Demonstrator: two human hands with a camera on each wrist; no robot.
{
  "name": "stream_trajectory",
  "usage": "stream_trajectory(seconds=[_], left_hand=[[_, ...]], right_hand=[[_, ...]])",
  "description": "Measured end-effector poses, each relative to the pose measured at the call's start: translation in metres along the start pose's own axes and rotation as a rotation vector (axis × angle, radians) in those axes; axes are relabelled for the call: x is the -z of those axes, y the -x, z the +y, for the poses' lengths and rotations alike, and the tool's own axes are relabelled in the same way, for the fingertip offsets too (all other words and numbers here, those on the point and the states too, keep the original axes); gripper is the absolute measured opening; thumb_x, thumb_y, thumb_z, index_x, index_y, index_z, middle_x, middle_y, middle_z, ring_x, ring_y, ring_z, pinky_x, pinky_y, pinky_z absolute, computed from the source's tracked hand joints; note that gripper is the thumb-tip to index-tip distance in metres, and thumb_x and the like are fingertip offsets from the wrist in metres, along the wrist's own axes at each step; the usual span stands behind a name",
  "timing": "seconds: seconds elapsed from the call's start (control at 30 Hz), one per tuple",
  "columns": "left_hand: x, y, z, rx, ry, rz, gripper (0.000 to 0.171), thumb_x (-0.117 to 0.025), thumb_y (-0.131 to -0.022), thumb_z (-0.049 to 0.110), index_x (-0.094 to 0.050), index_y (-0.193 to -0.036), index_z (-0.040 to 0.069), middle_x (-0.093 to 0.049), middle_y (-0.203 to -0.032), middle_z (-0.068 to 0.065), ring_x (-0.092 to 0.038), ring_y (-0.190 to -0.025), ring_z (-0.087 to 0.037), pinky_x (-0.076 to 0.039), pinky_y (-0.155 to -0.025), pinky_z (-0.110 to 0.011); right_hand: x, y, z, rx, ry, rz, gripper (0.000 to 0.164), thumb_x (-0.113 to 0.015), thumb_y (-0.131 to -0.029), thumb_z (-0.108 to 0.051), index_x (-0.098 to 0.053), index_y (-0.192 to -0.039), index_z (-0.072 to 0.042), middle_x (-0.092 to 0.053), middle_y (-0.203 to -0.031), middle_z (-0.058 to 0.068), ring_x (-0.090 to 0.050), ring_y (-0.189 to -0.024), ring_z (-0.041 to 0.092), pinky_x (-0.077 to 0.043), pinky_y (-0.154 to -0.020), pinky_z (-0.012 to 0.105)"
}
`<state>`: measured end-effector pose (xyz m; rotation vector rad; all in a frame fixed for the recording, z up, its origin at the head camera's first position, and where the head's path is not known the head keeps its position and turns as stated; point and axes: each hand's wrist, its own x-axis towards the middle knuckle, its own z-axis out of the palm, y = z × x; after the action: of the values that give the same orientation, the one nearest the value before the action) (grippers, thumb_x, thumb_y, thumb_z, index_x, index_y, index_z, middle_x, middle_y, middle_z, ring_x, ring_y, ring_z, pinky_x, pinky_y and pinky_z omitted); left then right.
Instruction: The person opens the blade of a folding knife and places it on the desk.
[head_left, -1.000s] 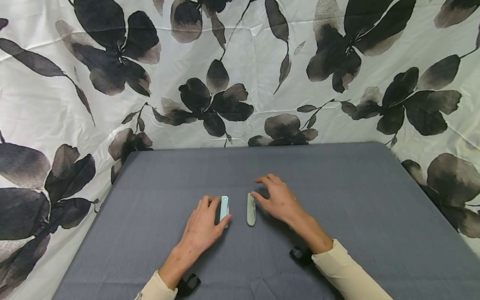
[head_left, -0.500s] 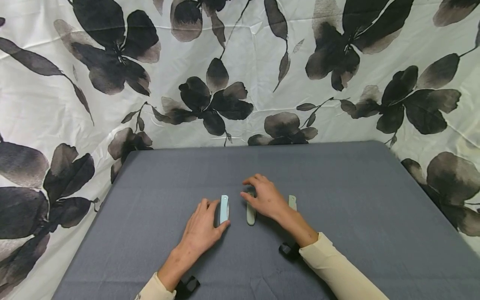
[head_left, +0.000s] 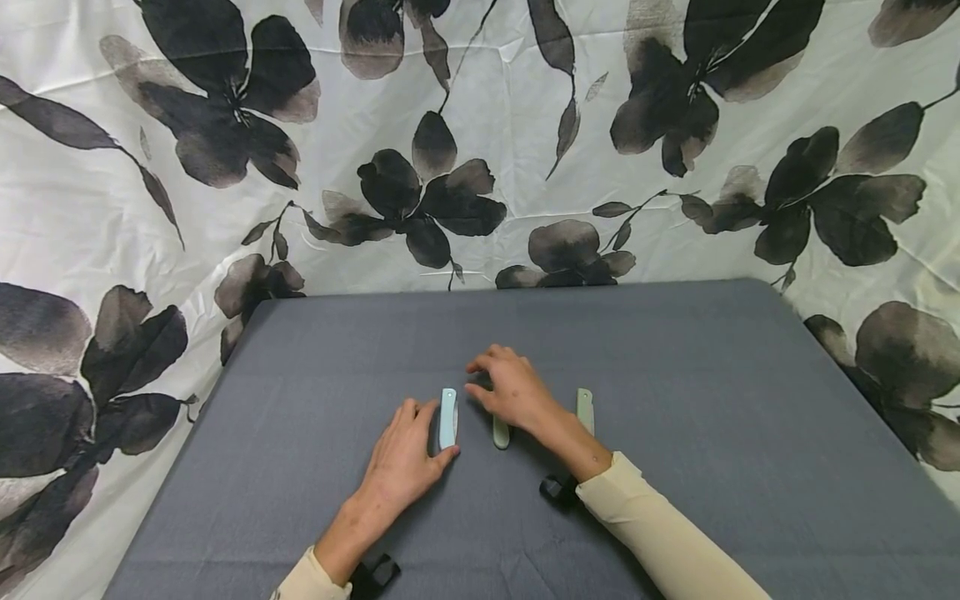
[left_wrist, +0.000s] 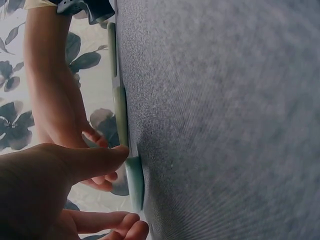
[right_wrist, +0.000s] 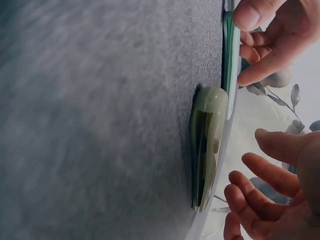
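Observation:
A light blue folding knife lies lengthwise on the grey cloth, its blade folded into the handle. My left hand is beside it, thumb near its close end and fingertips by its far end, as the left wrist view also shows. Right of it lies a pale green folding knife, its far part hidden under my right hand. That hand hovers above with thumb and fingers spread apart, clear of the handle in the right wrist view. Another pale green folding knife is partly covered by the right forearm.
The grey cloth-covered table ends at a white curtain with dark flowers. Black wrist cameras sit under both wrists, close to the cloth.
My right hand has moved left, from beside the middle green knife to over its far end, uncovering the rightmost green knife. My left thumb has shifted slightly toward me along the blue knife.

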<state>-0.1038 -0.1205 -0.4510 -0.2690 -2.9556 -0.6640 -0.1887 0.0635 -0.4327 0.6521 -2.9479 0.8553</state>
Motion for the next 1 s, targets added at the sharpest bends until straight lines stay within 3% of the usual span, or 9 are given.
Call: stream_trajectory(seconds=[0.33,0.57,1.0], left_hand=[[0.002,0.001,0.000,-0.008,0.029,-0.004,0.070,-0.093,-0.078,0.021,-0.063,-0.137,-0.003,-0.057,-0.106,-0.011,-0.052,-0.083,-0.017,-0.051,-0.073,-0.036],[0.004,0.001,0.001,0.024,0.060,-0.036,0.067,-0.092,-0.078,0.019,-0.064,-0.135,-0.003,-0.059,-0.105,-0.009,-0.054,-0.084,-0.017,-0.050,-0.074,-0.036],[0.004,0.002,-0.001,0.021,0.127,-0.051,0.061,-0.091,-0.080,0.016,-0.066,-0.134,0.000,-0.058,-0.103,-0.008,-0.048,-0.080,-0.013,-0.044,-0.069,-0.030]], right_hand=[[-0.004,-0.008,-0.008,0.001,0.055,-0.060,0.028,-0.074,-0.098,-0.029,-0.077,-0.121,-0.014,-0.067,-0.119,0.008,-0.059,-0.113,0.029,-0.045,-0.101,0.050],[-0.007,-0.009,-0.009,0.004,0.087,-0.083,0.024,-0.073,-0.099,-0.029,-0.078,-0.119,-0.018,-0.067,-0.115,0.008,-0.058,-0.106,0.027,-0.043,-0.093,0.047],[-0.013,-0.008,-0.007,0.012,0.055,-0.107,0.018,-0.073,-0.099,-0.027,-0.081,-0.114,-0.022,-0.066,-0.107,0.006,-0.054,-0.095,0.024,-0.040,-0.088,0.044]])
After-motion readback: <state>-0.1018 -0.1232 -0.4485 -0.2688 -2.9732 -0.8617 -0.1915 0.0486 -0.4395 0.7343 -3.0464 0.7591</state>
